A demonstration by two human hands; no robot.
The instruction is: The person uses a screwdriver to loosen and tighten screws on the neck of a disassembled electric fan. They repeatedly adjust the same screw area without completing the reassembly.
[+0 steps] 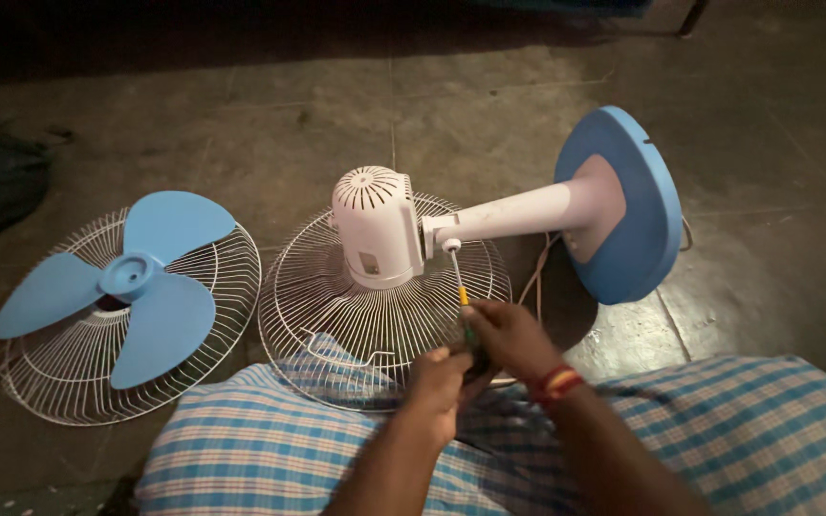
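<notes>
Head view: the right hand (509, 334) and left hand (440, 377) both clamp a slim screwdriver with a yellow-green handle (461, 291), its tip at the white plastic motor housing (375, 227) lying on a white wire guard (375, 320); a blue three-blade propeller (136, 282) rests on a second grille (227, 287) well apart.

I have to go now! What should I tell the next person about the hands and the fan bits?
Both hands, left hand and right hand, grip the screwdriver; its tip sits at the joint by the white motor housing.
The fan lies on the floor, blue base tipped up, motor on the rear grille.
Done: blue blade is off, resting on the other grille.
Left: motor and rear grille not yet separated.
</notes>
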